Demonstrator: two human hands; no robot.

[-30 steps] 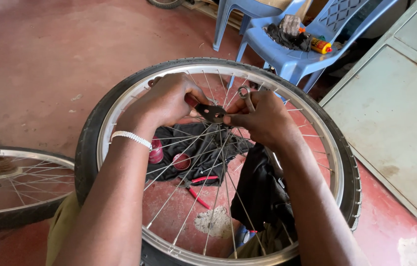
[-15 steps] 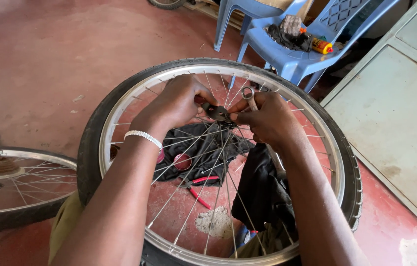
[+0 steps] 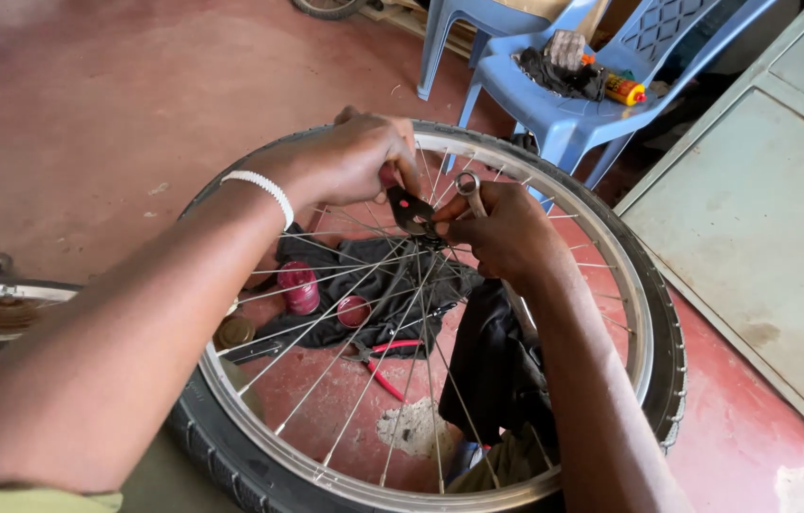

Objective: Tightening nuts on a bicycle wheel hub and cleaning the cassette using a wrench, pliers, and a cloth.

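From the head view, our left hand [image 3: 350,161] pinches a flat black spanner [image 3: 411,211] at the hub of the wheel [image 3: 649,313]. Our right hand [image 3: 507,233] grips a steel wrench [image 3: 469,190] just beside it. Red pliers [image 3: 383,361] lie on the floor below.

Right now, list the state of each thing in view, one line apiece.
Wheel: tyre on, lying tilted across the lap.
Left hand: gripping a flat dark tool at the hub.
Right hand: holding a spanner at the hub.
Pliers: on the floor, jaws hidden.
Red tin: open, lid beside it.
Chair: upright, holding a rag and a bottle.
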